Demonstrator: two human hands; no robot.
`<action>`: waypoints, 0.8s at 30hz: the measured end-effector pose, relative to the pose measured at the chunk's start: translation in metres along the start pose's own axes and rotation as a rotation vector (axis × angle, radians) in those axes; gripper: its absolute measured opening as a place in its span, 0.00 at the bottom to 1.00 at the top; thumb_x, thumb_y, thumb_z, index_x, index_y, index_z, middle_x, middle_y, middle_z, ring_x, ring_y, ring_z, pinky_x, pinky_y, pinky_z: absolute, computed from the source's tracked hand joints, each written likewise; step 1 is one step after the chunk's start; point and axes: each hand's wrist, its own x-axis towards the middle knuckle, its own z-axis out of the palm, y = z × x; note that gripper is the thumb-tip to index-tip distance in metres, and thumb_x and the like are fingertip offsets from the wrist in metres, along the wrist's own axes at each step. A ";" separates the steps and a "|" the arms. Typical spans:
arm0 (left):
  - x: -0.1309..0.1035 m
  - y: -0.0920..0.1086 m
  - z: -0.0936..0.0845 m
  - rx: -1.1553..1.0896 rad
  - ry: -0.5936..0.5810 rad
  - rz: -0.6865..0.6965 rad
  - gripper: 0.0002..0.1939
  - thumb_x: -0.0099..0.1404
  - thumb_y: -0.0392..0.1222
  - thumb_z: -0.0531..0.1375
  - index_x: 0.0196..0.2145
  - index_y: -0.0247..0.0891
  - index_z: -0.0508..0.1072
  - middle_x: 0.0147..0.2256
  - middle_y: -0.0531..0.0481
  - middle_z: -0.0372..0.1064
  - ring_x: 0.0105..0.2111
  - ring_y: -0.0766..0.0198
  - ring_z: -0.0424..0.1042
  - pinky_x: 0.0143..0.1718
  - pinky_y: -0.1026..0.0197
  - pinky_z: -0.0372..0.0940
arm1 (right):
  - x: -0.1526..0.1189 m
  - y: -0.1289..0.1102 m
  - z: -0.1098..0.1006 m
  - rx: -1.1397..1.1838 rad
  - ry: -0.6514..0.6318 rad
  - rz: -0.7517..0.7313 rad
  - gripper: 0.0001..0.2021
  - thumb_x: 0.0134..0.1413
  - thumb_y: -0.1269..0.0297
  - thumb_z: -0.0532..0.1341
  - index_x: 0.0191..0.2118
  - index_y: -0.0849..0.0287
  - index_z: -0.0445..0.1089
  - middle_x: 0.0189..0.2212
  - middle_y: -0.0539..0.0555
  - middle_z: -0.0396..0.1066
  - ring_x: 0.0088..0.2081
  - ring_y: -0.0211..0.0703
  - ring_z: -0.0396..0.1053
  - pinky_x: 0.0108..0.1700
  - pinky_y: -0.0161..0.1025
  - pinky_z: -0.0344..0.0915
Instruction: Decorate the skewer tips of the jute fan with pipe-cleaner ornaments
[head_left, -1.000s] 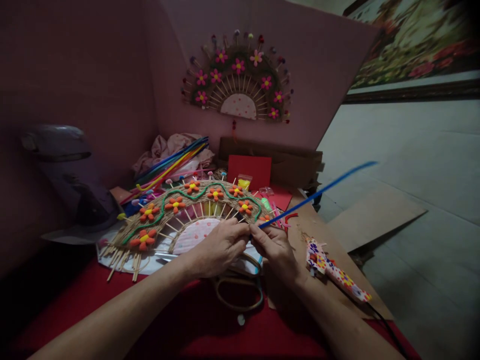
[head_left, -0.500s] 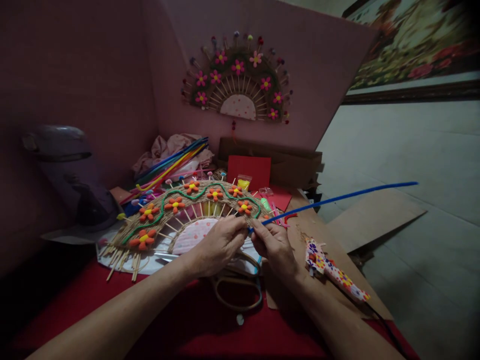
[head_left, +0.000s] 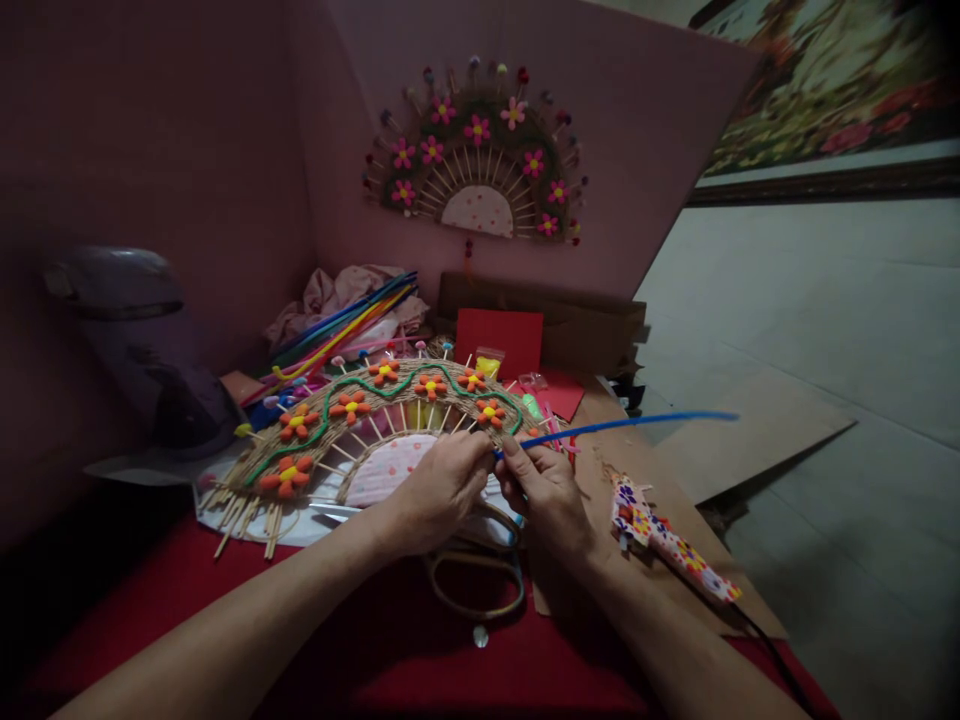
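A blue pipe cleaner (head_left: pixel 630 422) runs between my two hands and sticks out to the right. Its near end is pinched in the fingers of my left hand (head_left: pixel 446 490). My right hand (head_left: pixel 544 490) grips it close beside the left, thumb on top. Just behind my hands lies a half-round woven fan (head_left: pixel 405 375) with orange flowers and a wavy green strip. Scissors (head_left: pixel 476 585) with large handle loops lie beneath my hands, blades partly hidden by my left wrist.
A flower-patterned glue gun (head_left: pixel 671 545) with a black cable rests on cardboard (head_left: pixel 551 575) at the right. Coloured pipe cleaners (head_left: pixel 352 325) and red card (head_left: pixel 499 340) lie behind the fan. A finished fan (head_left: pixel 478 165) hangs on the pink wall; a purple appliance (head_left: pixel 142 350) stands left.
The free end of the blue pipe cleaner has swung down, and less of it reaches out to the right. Both hands stay in nearly the same place.
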 end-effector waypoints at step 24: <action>0.000 0.002 -0.009 0.017 -0.069 0.019 0.08 0.62 0.32 0.47 0.26 0.37 0.61 0.25 0.55 0.57 0.26 0.68 0.56 0.30 0.64 0.53 | -0.003 0.001 -0.002 -0.095 -0.007 -0.071 0.20 0.52 0.51 0.59 0.18 0.60 0.60 0.14 0.44 0.52 0.16 0.29 0.46 0.17 0.31 0.44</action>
